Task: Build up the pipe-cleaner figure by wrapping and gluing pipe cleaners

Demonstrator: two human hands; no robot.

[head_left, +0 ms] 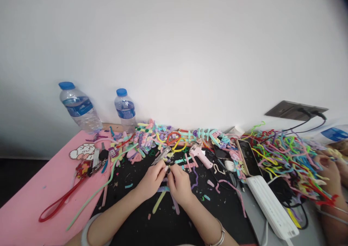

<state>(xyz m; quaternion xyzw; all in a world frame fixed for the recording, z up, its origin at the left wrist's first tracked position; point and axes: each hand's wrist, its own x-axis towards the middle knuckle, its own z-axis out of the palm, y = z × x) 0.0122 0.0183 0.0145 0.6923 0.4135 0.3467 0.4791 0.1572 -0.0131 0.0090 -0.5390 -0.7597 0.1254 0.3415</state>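
My left hand (pixel 152 179) and my right hand (pixel 179 184) meet at the middle of the black work surface. Fingers on both are pinched together, fingertips almost touching. Whatever they hold is small and hidden by the fingers. Just below the hands show a yellow-green pipe cleaner piece (pixel 159 202), a lilac piece (pixel 175 204) and a blue-purple piece (pixel 162 189); whether these join what I hold, I cannot tell. Beyond my left fingertips lies a grey metal tool (pixel 162 155). A pink glue gun (pixel 201 156) rests beyond my right hand.
Behind my hands, shaped pipe cleaners (pixel 146 139) line the wall. Two water bottles (pixel 81 110) (pixel 125 108) stand back left, near keys with a red strap (pixel 65 200). Rightward are a phone (pixel 248 157), a white power strip (pixel 272 206), loose pipe cleaners (pixel 288 155) and another person's hand (pixel 328 173).
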